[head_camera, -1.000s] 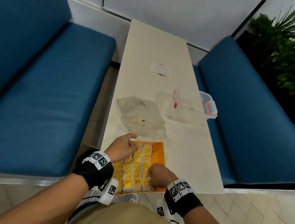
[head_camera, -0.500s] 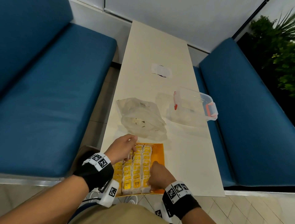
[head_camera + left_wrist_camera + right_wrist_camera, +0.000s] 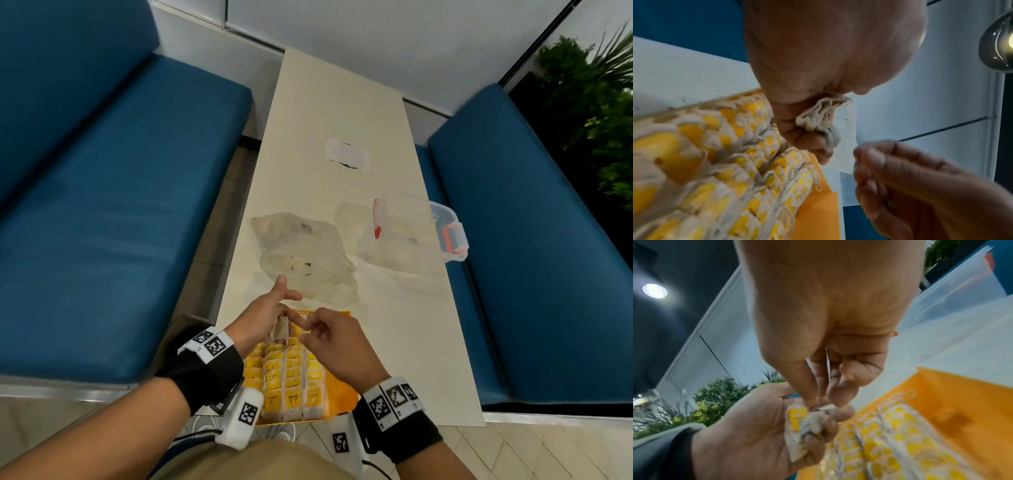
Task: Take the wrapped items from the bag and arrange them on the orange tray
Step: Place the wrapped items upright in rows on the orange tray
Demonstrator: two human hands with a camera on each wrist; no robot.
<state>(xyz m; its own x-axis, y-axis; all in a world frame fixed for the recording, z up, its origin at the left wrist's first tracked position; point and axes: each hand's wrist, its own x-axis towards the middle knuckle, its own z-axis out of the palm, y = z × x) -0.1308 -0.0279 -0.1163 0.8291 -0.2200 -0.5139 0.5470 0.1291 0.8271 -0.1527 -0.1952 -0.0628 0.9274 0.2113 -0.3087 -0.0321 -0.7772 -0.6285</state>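
Orange tray (image 3: 337,394) sits at near edge of tabletop (image 3: 342,113), w/ rows of yellow-tagged wrapped items (image 3: 291,380) on it. Above tray's far end, left hand (image 3: 263,317) grasps a small bunch of wrapped items (image 3: 819,121); right hand (image 3: 337,337) pinches at that bunch w/ thumb + forefinger. Beyond tray lies clear bag (image 3: 305,253), mid-table; lidded clear box (image 3: 419,228) nr right edge.

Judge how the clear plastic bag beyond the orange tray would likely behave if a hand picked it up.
The clear plastic bag lies crumpled and slumped on the table, so it would probably flop and fold rather than hold its shape. It looks nearly empty, so it is likely very light. Its thin glossy film may slide between fingers, so a pinch seems safer than a push.
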